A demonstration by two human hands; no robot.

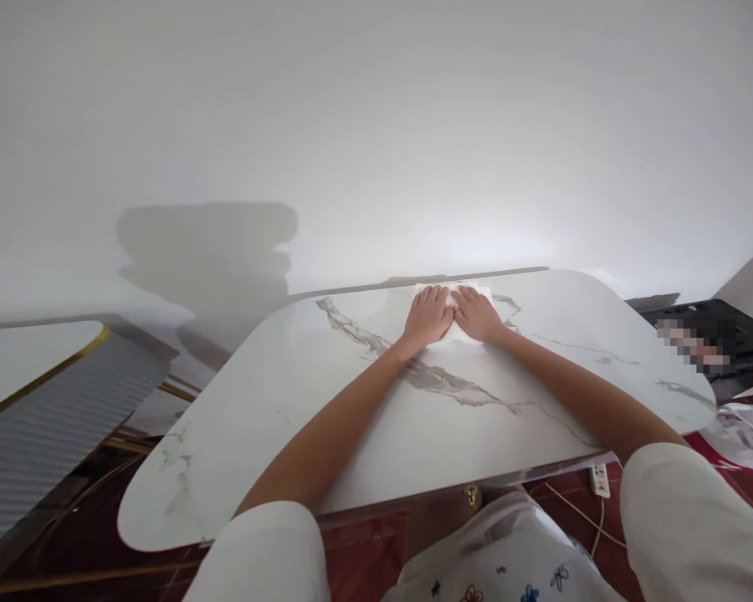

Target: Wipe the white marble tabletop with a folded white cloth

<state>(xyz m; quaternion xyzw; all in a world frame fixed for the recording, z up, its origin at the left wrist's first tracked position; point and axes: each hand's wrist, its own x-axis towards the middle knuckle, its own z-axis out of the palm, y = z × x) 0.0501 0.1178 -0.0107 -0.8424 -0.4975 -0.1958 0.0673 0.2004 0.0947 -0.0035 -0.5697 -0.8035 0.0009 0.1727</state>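
Both arms reach forward over a white marble-patterned table (376,426) with grey-brown veins. Under my hands, close to the table's far edge, lies a white cloth or paper wipe (457,333); I cannot tell which. My left hand (427,316) rests flat on its left part, fingers stretched toward the wall. On its right part my right hand (477,314) lies flat too, the thumbs almost meeting. Only the wipe's edges show around and between the hands.
A pale wall (376,150) rises right behind the table. At left stands a gold-edged cabinet (69,418) with a ribbed grey side. At right are a black appliance (746,326) and a plastic bag (744,435). A power strip (600,482) with its cord sits below the near edge.
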